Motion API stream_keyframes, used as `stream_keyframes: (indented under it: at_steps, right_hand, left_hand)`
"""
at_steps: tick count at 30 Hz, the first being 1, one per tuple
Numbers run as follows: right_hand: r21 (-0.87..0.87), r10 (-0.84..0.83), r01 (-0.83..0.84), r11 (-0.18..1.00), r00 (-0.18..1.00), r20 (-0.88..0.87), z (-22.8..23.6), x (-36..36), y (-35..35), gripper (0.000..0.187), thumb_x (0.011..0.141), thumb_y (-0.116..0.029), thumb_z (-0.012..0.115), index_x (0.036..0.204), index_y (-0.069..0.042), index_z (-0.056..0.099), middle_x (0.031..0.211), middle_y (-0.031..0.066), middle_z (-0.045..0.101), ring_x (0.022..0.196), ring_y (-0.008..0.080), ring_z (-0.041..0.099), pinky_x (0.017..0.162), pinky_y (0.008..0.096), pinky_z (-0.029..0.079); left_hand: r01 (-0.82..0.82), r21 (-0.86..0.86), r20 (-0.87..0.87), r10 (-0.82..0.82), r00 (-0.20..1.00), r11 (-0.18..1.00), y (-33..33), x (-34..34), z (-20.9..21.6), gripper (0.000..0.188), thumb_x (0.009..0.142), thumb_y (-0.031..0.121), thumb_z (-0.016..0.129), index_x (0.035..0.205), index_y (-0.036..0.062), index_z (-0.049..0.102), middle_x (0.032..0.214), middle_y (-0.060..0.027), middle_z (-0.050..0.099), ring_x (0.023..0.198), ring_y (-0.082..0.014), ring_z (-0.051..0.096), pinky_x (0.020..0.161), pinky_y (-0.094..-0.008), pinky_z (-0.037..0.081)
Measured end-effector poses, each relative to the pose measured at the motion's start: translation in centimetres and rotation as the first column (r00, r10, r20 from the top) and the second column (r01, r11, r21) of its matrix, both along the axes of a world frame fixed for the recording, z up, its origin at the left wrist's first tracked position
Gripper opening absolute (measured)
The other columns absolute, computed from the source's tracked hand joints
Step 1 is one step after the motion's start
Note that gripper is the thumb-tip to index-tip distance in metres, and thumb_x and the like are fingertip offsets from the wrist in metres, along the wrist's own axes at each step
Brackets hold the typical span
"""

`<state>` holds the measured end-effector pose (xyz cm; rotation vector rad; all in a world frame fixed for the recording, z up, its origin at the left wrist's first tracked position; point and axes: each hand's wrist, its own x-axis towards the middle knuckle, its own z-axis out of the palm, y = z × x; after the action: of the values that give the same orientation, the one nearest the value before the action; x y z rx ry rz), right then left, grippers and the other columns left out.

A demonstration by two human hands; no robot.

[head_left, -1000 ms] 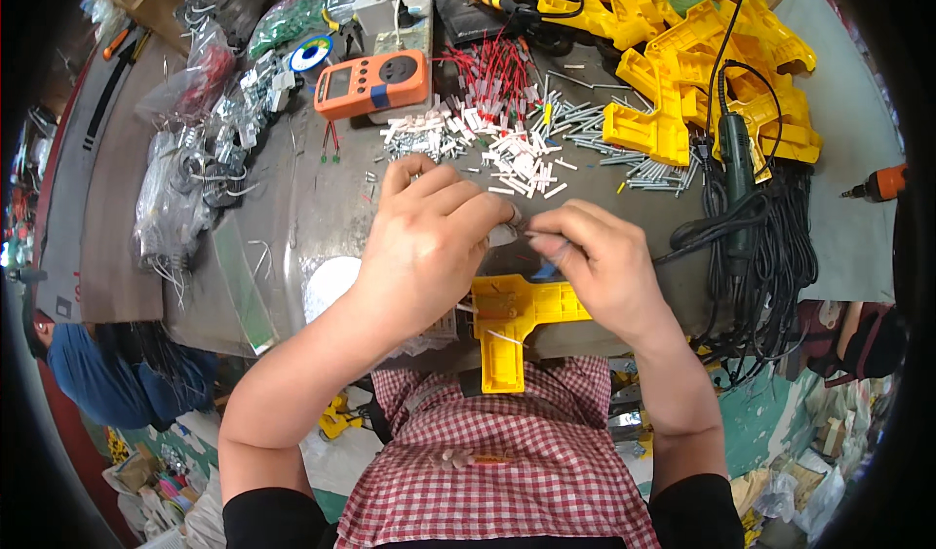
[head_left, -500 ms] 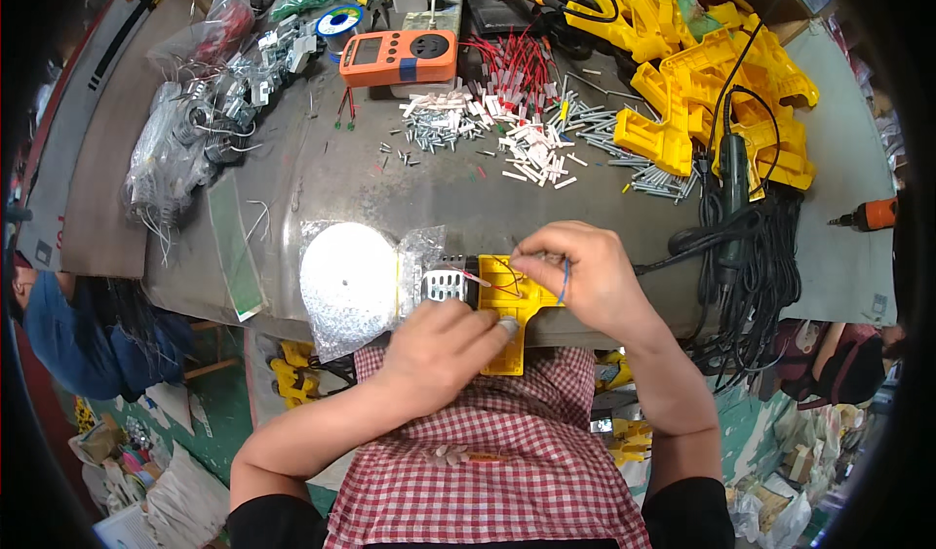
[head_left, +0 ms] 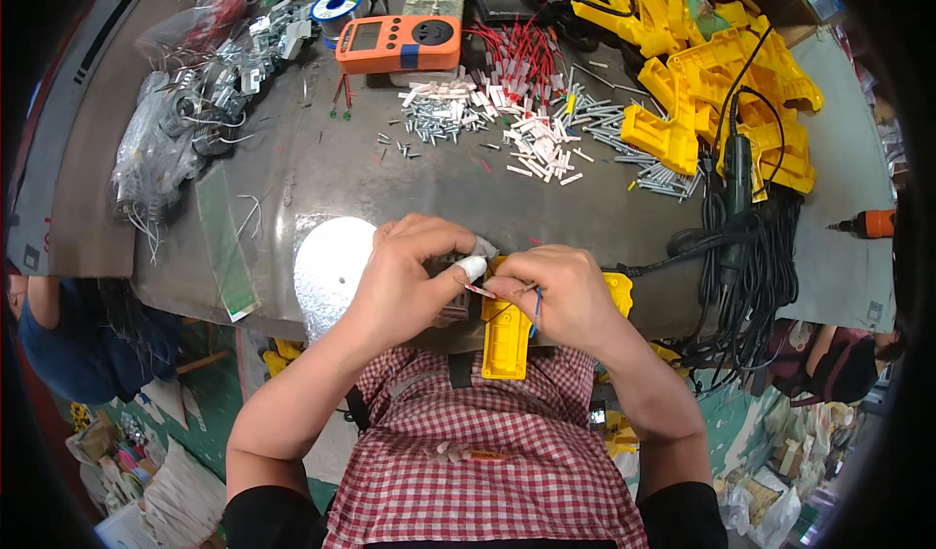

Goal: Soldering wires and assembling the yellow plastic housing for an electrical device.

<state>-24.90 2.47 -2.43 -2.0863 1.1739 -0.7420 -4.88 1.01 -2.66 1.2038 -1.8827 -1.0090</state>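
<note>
At the table's near edge lies a yellow plastic tool housing (head_left: 504,349), its ribbed inside facing up. Both hands meet above it. My left hand (head_left: 414,271), with white coverings on thumb and fingertip, pinches the end of a thin wire (head_left: 478,289) with a pale sleeve. My right hand (head_left: 565,295) is closed with finger and thumb on thin wire close to that spot. A blue wire (head_left: 536,313) hangs below its fingers. Left of the housing, a shiny round disc (head_left: 333,271) is partly covered by my left hand and forearm; the metal part between is mostly hidden.
An orange meter (head_left: 400,44) stands at the back, near a solder spool (head_left: 336,5). Screws (head_left: 439,120), white sleeves (head_left: 546,144) and red wires (head_left: 522,57) lie mid-table. Yellow housings (head_left: 721,71) pile up back right, above a coiled black cable (head_left: 751,266). Bagged parts (head_left: 166,139) lie left.
My left hand has moved up and off the housing's lower part to pinch wire beside my right hand. My right hand has shifted slightly down and left, still on wire.
</note>
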Motion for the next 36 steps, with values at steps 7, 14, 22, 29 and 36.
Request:
stream_keyframes:
  at_steps: [7,14,22,29,36]
  right_hand:
    - [0.01,0.003,-0.002,1.0,0.998,-0.062,0.0,-0.1,-0.5,0.02,0.08,-0.023,0.068,0.074,-0.006,0.06,0.067,0.0113,0.061,0.065,0.0326,0.06,0.058,0.0417,0.046]
    - [0.04,0.023,-0.02,0.999,0.996,-0.083,0.1,-0.4,-0.6,0.019,0.081,-0.022,0.068,0.075,-0.005,0.06,0.067,0.012,0.06,0.065,0.0326,0.059,0.058,0.0416,0.045]
    - [-0.003,-0.06,0.06,0.998,0.997,-0.048,1.5,-0.5,-0.3,0.02,0.078,-0.025,0.068,0.078,-0.007,0.06,0.069,0.0097,0.061,0.067,0.0319,0.061,0.06,0.0425,0.046]
    - [-0.127,0.141,-0.15,0.981,0.987,-0.077,1.0,-1.9,-1.7,0.018,0.081,-0.023,0.067,0.087,-0.007,0.062,0.073,0.0099,0.062,0.07,0.0286,0.062,0.064,0.0365,0.047]
    - [0.403,-0.138,0.044,0.914,0.969,0.206,1.4,-2.1,-2.3,0.018,0.088,-0.019,0.06,0.093,-0.001,0.059,0.079,0.0153,0.063,0.07,0.0275,0.062,0.065,0.0336,0.047]
  left_hand:
    - [0.077,0.205,-0.028,-0.073,0.997,0.976,-0.7,0.0,0.3,0.016,0.075,0.007,0.068,0.09,0.0056,0.069,0.081,-0.0076,0.066,0.079,-0.0236,0.058,0.088,-0.0366,0.04]
    - [0.108,0.28,-0.001,-0.112,0.994,0.954,-1.0,-0.1,0.9,0.014,0.079,0.006,0.069,0.092,0.0009,0.068,0.083,-0.0046,0.061,0.085,-0.0169,0.053,0.079,-0.0312,0.042]
    - [0.142,0.476,-0.105,-0.105,0.989,0.868,-0.9,-0.2,1.9,0.024,0.08,0.005,0.067,0.103,-0.0007,0.061,0.088,-0.0055,0.06,0.087,-0.0132,0.055,0.08,-0.0282,0.044]
    - [0.197,0.013,0.145,-0.196,0.97,0.98,0.1,-1.1,1.7,0.051,0.073,-0.006,0.066,0.118,0.0016,0.044,0.085,-0.0046,0.062,0.09,-0.0224,0.054,0.083,-0.0355,0.043]
    - [0.006,-0.204,0.05,0.004,0.999,0.979,1.2,-1.7,-0.5,0.051,0.068,-0.003,0.069,0.114,0.0033,0.048,0.089,-0.0036,0.067,0.091,-0.0267,0.056,0.091,-0.0427,0.035]
